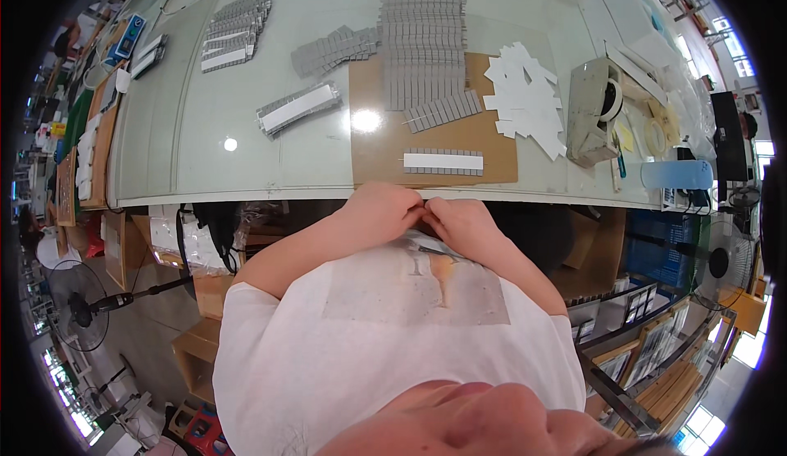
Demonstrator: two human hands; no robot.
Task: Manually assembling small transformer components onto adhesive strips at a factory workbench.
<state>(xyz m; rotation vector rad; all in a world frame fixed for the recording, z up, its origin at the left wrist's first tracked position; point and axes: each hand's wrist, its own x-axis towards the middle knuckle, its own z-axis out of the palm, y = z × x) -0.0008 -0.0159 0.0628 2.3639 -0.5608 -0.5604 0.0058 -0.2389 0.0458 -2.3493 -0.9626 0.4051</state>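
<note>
Side by side at the table's front edge, my left hand [384,207] and my right hand [464,225] meet at the fingertips, close to my shirt. Both have curled, pinched fingers; whatever may be between them is hidden. Just beyond lies a grey segmented strip with a white strip [443,162] along its middle, on a brown cardboard sheet [365,157]. Farther back on the cardboard is a long overlapping stack of grey segmented strips [422,46], with a few loose grey strips [443,112] slanting at its near end. White paper strips [525,99] are heaped to the right.
Left of the cardboard lie a small bundle of strips [299,108], fanned grey strips [334,49] and another stack [238,30]. A tape dispenser [592,112], a tape roll [656,137] and a blue bottle [677,175] stand at the right. Fans [79,308] flank the table.
</note>
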